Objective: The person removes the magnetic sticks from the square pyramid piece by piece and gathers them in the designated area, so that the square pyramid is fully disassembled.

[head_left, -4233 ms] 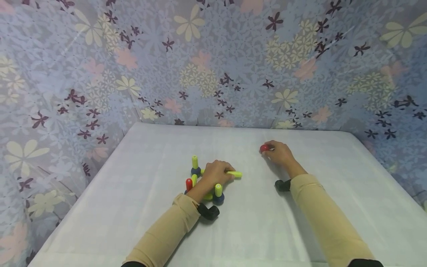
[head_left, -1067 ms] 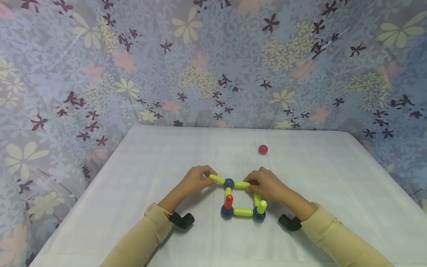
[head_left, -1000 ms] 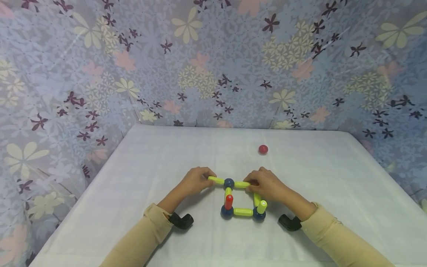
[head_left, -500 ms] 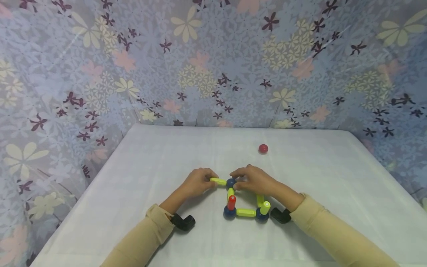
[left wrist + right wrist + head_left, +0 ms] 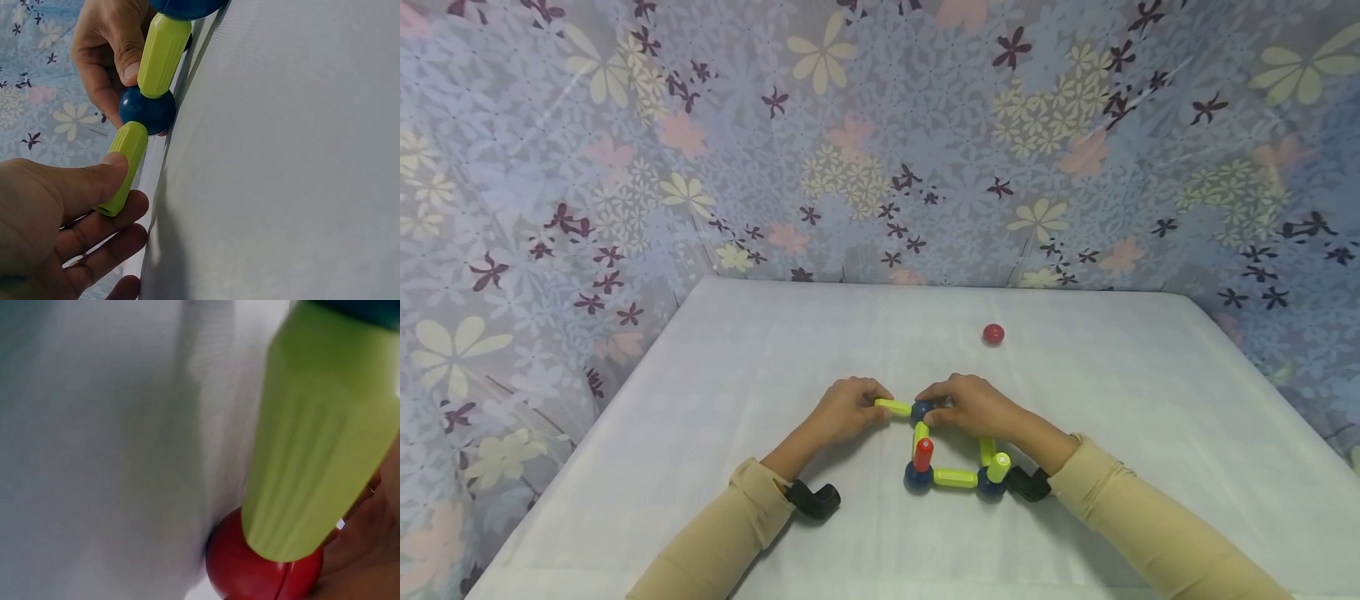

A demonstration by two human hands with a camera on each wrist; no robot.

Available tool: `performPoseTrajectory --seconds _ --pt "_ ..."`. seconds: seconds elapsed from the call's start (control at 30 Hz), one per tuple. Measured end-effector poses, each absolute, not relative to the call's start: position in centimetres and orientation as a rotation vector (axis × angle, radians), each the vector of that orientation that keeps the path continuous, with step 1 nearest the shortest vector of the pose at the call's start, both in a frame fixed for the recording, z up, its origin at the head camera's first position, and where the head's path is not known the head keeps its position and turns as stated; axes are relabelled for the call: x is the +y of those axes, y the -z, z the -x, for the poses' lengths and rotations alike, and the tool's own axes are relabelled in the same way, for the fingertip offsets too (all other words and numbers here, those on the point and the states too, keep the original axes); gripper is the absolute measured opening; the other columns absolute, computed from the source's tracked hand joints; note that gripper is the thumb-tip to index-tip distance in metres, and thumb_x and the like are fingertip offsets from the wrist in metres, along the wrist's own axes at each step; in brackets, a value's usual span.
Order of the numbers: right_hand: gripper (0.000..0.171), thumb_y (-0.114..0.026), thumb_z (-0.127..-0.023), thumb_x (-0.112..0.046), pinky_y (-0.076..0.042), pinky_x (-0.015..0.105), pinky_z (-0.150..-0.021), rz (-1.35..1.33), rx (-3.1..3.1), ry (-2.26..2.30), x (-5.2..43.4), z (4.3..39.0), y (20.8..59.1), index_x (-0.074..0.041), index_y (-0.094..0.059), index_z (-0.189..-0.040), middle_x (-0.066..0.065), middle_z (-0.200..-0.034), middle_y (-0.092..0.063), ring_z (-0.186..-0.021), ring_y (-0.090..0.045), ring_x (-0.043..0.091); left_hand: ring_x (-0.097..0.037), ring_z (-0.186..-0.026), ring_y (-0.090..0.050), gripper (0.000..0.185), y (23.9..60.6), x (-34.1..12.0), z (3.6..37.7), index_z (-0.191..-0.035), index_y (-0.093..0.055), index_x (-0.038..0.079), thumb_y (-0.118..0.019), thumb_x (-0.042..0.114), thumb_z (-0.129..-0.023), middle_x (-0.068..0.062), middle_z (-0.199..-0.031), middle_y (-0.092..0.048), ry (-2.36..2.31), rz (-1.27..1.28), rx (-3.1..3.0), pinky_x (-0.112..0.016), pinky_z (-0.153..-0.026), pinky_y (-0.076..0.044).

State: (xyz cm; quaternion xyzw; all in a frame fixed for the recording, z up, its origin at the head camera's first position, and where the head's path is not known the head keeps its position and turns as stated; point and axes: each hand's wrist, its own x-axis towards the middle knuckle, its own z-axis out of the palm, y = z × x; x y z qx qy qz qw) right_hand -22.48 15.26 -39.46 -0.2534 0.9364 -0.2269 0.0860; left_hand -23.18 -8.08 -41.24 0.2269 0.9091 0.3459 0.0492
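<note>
My left hand (image 5: 847, 410) pinches the free end of a yellow-green toy building rod (image 5: 893, 407) between thumb and fingers. The rod's other end meets a dark blue ball (image 5: 149, 110). My right hand (image 5: 973, 406) grips that ball with thumb and fingertips. From it a square of rods and balls runs towards the front: a blue ball (image 5: 918, 476) bearing an upright red rod (image 5: 923, 455), a front rod (image 5: 956, 478), and a blue ball (image 5: 991, 483) bearing an upright yellow-green rod (image 5: 999, 467). The far right corner is behind my right hand; the right wrist view shows a red ball (image 5: 259, 565) against a rod's end.
A loose red ball (image 5: 993, 334) lies on the white-covered table (image 5: 760, 333) beyond my right hand. Flowered cloth (image 5: 880, 150) hangs behind the table's far edge. Black wrist mounts (image 5: 814, 500) stick out below both hands.
Since the earliest frame, my right hand has let go of the loose red ball and the structure has moved right. In the last second, my right hand has shifted left from the back rod to the blue ball.
</note>
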Motion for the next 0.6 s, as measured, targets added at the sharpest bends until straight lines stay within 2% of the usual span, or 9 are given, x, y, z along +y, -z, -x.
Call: performPoseTrajectory --seconds 0.13,0.3,0.4,0.6 --pt "0.036 -0.069 -0.084 -0.032 -0.041 0.028 -0.075 0.772 2.791 0.677 15.4 22.5 39.5 -0.02 -0.067 -0.117 -0.008 -0.097 -0.068 -0.082 -0.05 0.01 -0.016 -0.093 -0.059 0.017 41.5 -8.6 23.5 -0.1 -0.071 0.016 -0.069 0.021 -0.083 0.001 -0.098 -0.071 -1.091 -0.678 2.774 -0.037 -0.085 -0.045" --pt "0.035 -0.068 -0.085 -0.03 -0.045 0.032 -0.081 0.766 2.797 0.685 15.8 22.5 39.5 -0.019 -0.067 -0.117 -0.005 -0.109 -0.069 -0.091 -0.056 0.011 -0.016 -0.095 -0.063 0.017 41.5 -9.6 23.8 -0.1 -0.07 0.015 -0.07 0.017 -0.083 -0.001 -0.099 -0.071 -1.217 -0.531 2.77 -0.036 -0.085 -0.05" --pt "0.034 -0.068 -0.085 -0.029 -0.046 0.033 -0.082 0.761 2.797 0.705 16.0 22.5 39.5 -0.019 -0.067 -0.117 -0.003 -0.112 -0.069 -0.093 -0.057 0.013 -0.016 -0.095 -0.064 0.017 41.4 -9.9 23.9 -0.1 -0.071 0.015 -0.07 0.018 -0.083 -0.002 -0.099 -0.071 -1.239 -0.523 2.747 -0.034 -0.084 -0.051" --pt "0.035 -0.068 -0.085 -0.032 -0.045 0.032 -0.082 0.757 2.782 0.732 15.9 22.6 39.7 -0.02 -0.066 -0.118 -0.004 -0.11 -0.069 -0.093 -0.056 0.011 -0.016 -0.091 -0.054 0.02 41.4 -9.2 25.8 -0.102 -0.072 0.015 -0.071 0.02 -0.082 -0.001 -0.098 -0.067 -1.196 -0.524 2.804 -0.032 -0.082 -0.043"
